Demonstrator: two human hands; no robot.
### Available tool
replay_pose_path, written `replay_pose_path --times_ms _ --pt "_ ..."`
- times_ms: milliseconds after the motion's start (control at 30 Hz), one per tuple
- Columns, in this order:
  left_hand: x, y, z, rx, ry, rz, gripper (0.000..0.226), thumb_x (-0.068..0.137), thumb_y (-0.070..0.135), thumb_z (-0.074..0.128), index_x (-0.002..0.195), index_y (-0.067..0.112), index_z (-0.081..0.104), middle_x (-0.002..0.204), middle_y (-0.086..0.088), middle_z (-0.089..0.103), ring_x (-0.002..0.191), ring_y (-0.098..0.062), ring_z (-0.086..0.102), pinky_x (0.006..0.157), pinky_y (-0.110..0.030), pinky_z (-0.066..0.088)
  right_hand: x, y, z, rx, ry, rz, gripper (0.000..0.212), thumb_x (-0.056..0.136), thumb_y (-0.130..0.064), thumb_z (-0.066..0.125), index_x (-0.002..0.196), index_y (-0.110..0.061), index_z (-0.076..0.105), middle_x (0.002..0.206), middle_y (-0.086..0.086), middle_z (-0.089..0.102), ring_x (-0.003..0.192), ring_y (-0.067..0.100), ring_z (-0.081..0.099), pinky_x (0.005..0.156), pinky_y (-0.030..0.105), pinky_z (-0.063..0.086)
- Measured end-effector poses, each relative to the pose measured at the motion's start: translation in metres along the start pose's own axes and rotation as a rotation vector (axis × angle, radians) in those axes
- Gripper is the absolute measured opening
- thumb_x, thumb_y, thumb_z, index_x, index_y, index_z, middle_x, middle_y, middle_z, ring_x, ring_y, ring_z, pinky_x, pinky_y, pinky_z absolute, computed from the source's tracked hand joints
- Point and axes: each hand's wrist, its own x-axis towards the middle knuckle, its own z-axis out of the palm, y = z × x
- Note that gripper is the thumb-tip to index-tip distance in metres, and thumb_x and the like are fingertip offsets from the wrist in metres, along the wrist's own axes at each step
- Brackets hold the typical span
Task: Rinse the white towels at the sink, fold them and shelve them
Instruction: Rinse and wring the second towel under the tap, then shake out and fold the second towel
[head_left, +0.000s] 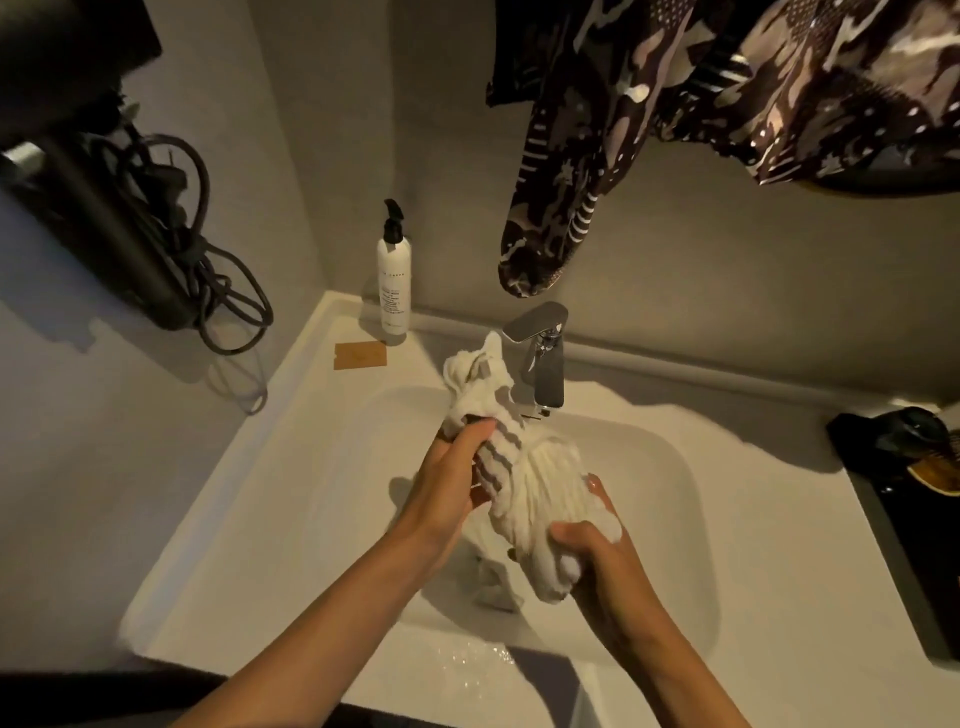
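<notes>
A white towel (540, 483) with grey stripes is bunched and twisted over the white sink basin (675, 493), just below the chrome tap (543, 358). My left hand (452, 483) grips its upper, striped part. My right hand (597, 551) clasps its lower end. A loose tail of the towel hangs down into the basin between my forearms. I cannot tell whether water runs from the tap.
A white pump bottle (394, 275) and a brown card (360, 356) stand at the sink's back left. Patterned dark cloth (675, 104) hangs above the tap. Black cords (208, 270) hang on the left wall. A dark tray (904, 467) lies on the right. Water drops wet the front rim (467, 670).
</notes>
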Motion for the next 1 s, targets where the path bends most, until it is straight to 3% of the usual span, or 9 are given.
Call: replay_pose_path --times_ms 133,267,400,467,533,667,800,900,1000 --pt "-0.005 0.030 0.006 0.264 0.065 0.256 0.016 0.095 0.046 0.050 0.105 0.038 0.060 0.103 0.004 0.075 0.101 -0.018 0.071 0.091 -0.045 0.058 -0.008 -0.015 -0.004 0.162 -0.105 0.046 0.083 0.056 -0.027 0.077 0.135 -0.025 0.053 0.131 0.013 0.066 0.115 0.032 0.066 0.087 0.041 0.058" --pt "-0.011 0.060 0.016 0.595 0.034 0.477 0.020 0.101 0.031 0.052 0.098 0.017 0.066 0.092 -0.001 0.073 0.089 -0.025 0.068 0.079 -0.043 0.056 -0.008 -0.047 -0.009 -0.281 0.045 -0.140 0.101 0.050 -0.075 0.082 0.138 -0.043 0.044 0.143 -0.020 0.053 0.129 0.005 0.054 0.102 0.028 0.048" --pt "-0.027 0.101 0.040 1.050 -0.196 0.893 0.014 0.092 0.022 0.045 0.097 0.025 0.059 0.080 0.000 0.070 0.075 -0.027 0.063 0.063 -0.036 0.052 0.004 -0.095 0.011 -0.353 0.130 -0.443 0.052 0.064 -0.063 0.073 0.108 -0.037 0.063 0.100 -0.029 0.073 0.097 -0.012 0.066 0.085 0.012 0.052" --pt "-0.031 0.124 0.046 1.029 -0.190 1.032 0.016 0.090 0.021 0.040 0.091 0.022 0.056 0.075 0.001 0.064 0.069 -0.018 0.058 0.058 -0.029 0.046 0.009 -0.104 0.020 -0.312 0.227 -0.483 0.052 0.058 -0.069 0.073 0.089 -0.029 0.062 0.074 -0.025 0.073 0.073 -0.011 0.066 0.068 0.011 0.049" --pt "-0.035 0.145 0.050 0.957 -0.164 1.072 0.018 0.093 0.018 0.042 0.092 0.015 0.059 0.076 0.000 0.063 0.068 -0.017 0.057 0.057 -0.034 0.045 0.011 -0.114 0.022 -0.349 0.302 -0.514 0.033 0.067 -0.056 0.068 0.087 -0.030 0.062 0.073 -0.024 0.071 0.069 -0.003 0.065 0.061 0.017 0.052" --pt "-0.028 0.178 0.059 0.816 -0.093 1.075 0.015 0.100 0.010 0.050 0.096 0.012 0.065 0.084 -0.003 0.069 0.081 -0.023 0.065 0.070 -0.045 0.053 0.008 -0.138 0.011 -0.418 0.293 -0.629 0.046 0.069 -0.057 0.072 0.101 -0.024 0.065 0.092 -0.006 0.072 0.081 0.007 0.067 0.070 0.023 0.056" --pt "-0.034 0.217 0.084 0.615 -0.141 1.111 0.025 0.103 0.016 0.045 0.101 0.005 0.068 0.097 -0.009 0.072 0.100 -0.030 0.068 0.091 -0.054 0.053 0.000 -0.148 -0.009 -0.181 0.470 -0.695 0.027 0.079 -0.035 0.080 0.082 -0.022 0.057 0.071 0.000 0.062 0.061 0.011 0.058 0.065 0.031 0.050" --pt "-0.059 0.245 0.107 0.344 -0.173 1.048 0.027 0.103 0.010 0.045 0.119 0.005 0.067 0.114 -0.010 0.071 0.115 -0.022 0.065 0.105 -0.041 0.051 -0.006 -0.144 -0.030 -0.146 0.556 -0.613 0.021 0.089 -0.020 0.073 0.074 -0.016 0.059 0.058 -0.002 0.061 0.057 0.017 0.058 0.067 0.038 0.047" --pt "-0.080 0.267 0.131 0.207 -0.218 0.929 0.028 0.101 0.002 0.041 0.112 0.010 0.066 0.109 -0.015 0.071 0.108 -0.026 0.067 0.097 -0.040 0.055 -0.021 -0.150 -0.033 -0.161 0.426 -0.623 0.031 0.081 -0.042 0.078 0.083 -0.014 0.067 0.073 0.000 0.070 0.078 0.028 0.067 0.077 0.038 0.053"
